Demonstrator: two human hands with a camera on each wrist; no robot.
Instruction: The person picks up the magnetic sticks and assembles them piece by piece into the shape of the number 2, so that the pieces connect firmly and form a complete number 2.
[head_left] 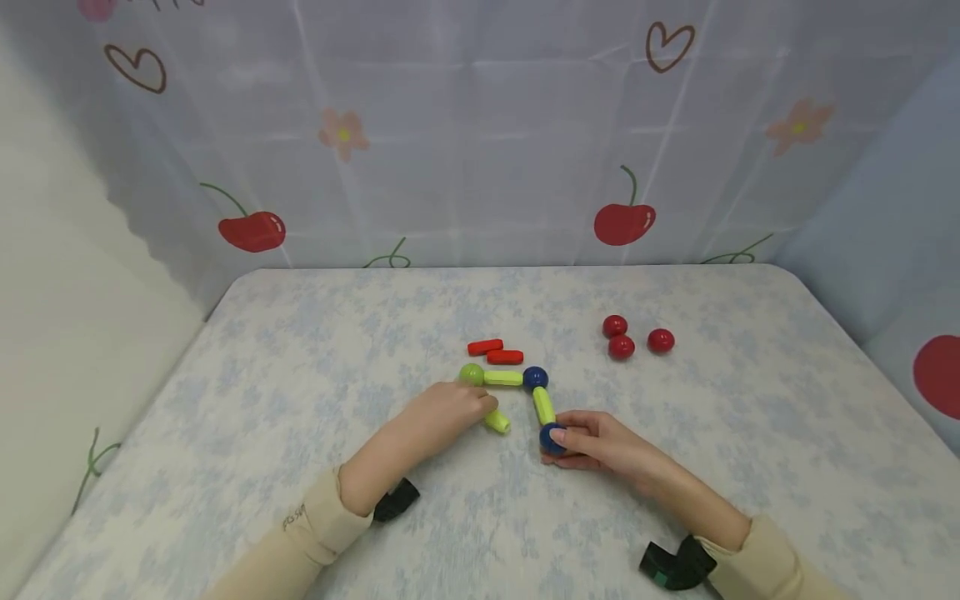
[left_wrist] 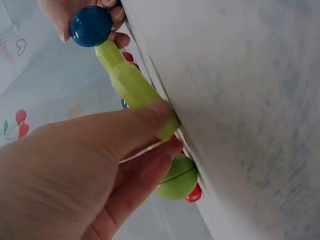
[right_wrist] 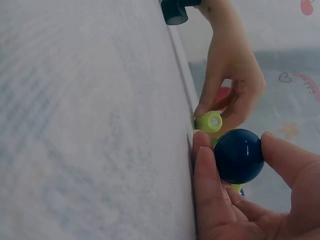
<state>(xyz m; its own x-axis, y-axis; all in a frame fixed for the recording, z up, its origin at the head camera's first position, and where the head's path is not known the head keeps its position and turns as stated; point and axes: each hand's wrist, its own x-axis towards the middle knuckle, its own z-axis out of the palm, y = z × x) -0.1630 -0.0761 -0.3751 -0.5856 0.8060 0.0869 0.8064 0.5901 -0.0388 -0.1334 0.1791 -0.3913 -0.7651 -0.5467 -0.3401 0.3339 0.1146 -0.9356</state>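
Observation:
My left hand [head_left: 450, 417] pinches a yellow-green rod [head_left: 497, 422] between thumb and fingers, its free end pointing toward the right hand. Whether its other end touches the light green ball [head_left: 472, 374] is hidden by the fingers. A second yellow-green rod [head_left: 503, 378] joins that ball to a dark blue ball [head_left: 536, 378]. From there a third rod [head_left: 544, 406] runs toward me to another dark blue ball [head_left: 552, 438]. My right hand [head_left: 607, 443] holds this nearer ball between thumb and fingers, close to the tabletop. In the right wrist view, a gap separates the pinched rod's end [right_wrist: 214, 121] from the held ball [right_wrist: 239, 156].
Two red rods [head_left: 506, 357] lie just behind the joined pieces. Three red balls [head_left: 621, 347] sit farther back on the right of the patterned table [head_left: 315, 333]. A curtain [head_left: 480, 133] with printed cherries hangs behind the table's far edge.

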